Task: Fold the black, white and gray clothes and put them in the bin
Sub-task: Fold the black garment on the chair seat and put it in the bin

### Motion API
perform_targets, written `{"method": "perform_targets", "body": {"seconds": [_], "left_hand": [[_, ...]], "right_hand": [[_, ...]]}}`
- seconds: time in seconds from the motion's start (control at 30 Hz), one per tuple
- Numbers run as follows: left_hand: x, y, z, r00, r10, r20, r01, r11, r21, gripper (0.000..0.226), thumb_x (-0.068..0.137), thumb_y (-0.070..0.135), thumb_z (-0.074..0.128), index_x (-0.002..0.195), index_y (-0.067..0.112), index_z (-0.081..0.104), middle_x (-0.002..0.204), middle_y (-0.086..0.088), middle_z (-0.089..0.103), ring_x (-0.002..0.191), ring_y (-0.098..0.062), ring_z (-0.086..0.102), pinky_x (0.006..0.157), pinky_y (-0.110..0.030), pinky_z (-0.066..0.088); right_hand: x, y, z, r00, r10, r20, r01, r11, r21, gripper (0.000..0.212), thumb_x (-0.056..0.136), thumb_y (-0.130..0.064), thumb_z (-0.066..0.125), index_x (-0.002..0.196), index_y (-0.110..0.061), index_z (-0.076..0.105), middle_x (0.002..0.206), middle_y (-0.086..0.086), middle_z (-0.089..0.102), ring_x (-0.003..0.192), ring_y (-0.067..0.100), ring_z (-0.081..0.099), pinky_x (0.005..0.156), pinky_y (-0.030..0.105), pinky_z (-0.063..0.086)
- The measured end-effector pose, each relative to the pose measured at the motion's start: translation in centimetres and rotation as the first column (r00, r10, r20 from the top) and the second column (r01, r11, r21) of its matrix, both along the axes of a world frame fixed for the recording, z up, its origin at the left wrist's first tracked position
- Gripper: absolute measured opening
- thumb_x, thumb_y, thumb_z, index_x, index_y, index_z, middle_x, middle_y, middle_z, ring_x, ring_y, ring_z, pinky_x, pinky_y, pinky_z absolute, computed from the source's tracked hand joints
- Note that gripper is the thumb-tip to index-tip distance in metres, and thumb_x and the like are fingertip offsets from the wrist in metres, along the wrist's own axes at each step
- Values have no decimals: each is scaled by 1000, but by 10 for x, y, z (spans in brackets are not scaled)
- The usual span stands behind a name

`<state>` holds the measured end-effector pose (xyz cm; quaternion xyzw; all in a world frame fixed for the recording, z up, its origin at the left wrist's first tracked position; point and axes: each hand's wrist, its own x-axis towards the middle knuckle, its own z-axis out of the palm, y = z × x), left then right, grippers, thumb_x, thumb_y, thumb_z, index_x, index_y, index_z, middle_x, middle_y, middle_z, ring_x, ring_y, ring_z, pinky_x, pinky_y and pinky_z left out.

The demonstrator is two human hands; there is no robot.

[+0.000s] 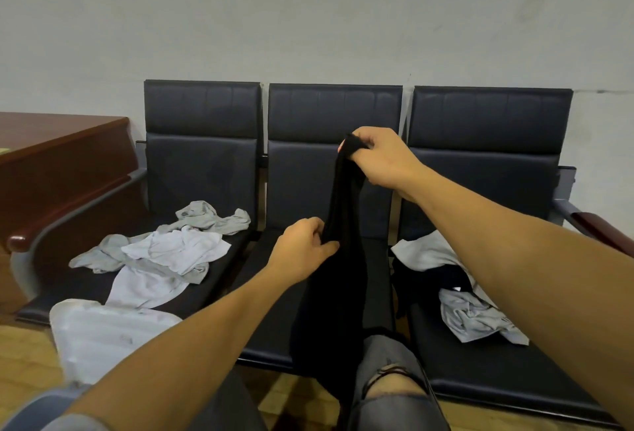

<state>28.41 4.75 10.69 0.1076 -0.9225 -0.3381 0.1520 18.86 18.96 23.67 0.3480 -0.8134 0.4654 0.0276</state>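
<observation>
A long black garment (338, 279) hangs over the middle seat, down to my knee. My right hand (380, 159) grips its top end, raised in front of the middle backrest. Lower and to the left, my left hand (303, 249) pinches the garment's edge partway down. White and gray clothes (164, 252) lie crumpled on the left seat. A mixed heap of white, black and gray clothes (459, 290) lies on the right seat. A white bin (99, 331) stands on the floor at the lower left, in front of the left seat.
A row of three dark padded seats (202, 163) stands against a pale wall. A reddish wooden desk (58, 156) is at the far left. Metal armrests with wooden caps (597, 225) flank the row. My knees in gray ripped jeans (387, 375) are at the bottom.
</observation>
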Motion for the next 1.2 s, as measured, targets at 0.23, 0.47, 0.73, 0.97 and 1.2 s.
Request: {"method": "perform_targets", "body": {"seconds": [0.23,0.47,0.73,0.97,1.2], "left_hand": [[-5,-7,-20,990,117,-85,-120,992,-39,34,104,34,50,75,17,53,72,0,60,68,-19,59,66,-40,47],[-10,-37,14,950,145,-277,-164,985,-47,24,107,25,43,86,24,55,74,6,60,75,-22,59,68,-35,41],[2,-60,42,964,-117,-239,120,993,0,24,95,40,69,101,16,66,86,8,68,80,-5,62,75,-24,49],[24,-121,6,868,100,486,206,818,-537,26,97,41,62,115,23,67,114,-4,64,111,-25,60,89,-32,46],[18,-144,-28,921,288,261,-272,957,-95,15,105,16,47,106,21,61,101,-17,69,69,-33,74,64,-39,61]], "right_hand": [[-7,21,3,977,-80,199,100,990,-97,22,104,-17,48,107,-8,68,100,9,70,92,19,69,75,30,60],[-28,37,-10,970,-206,126,212,976,-40,32,106,-33,45,88,-9,58,82,10,58,75,24,57,71,42,52],[-47,62,-21,907,-294,-300,356,917,178,15,103,-13,47,104,-24,58,88,1,61,74,19,58,64,34,46],[-55,92,-40,877,-313,-364,459,771,442,22,100,-11,48,118,-17,59,98,10,60,80,31,53,71,38,42],[-68,74,-85,842,-410,350,437,900,2,15,96,-2,54,91,-11,65,89,8,72,80,26,75,88,48,60]]}}
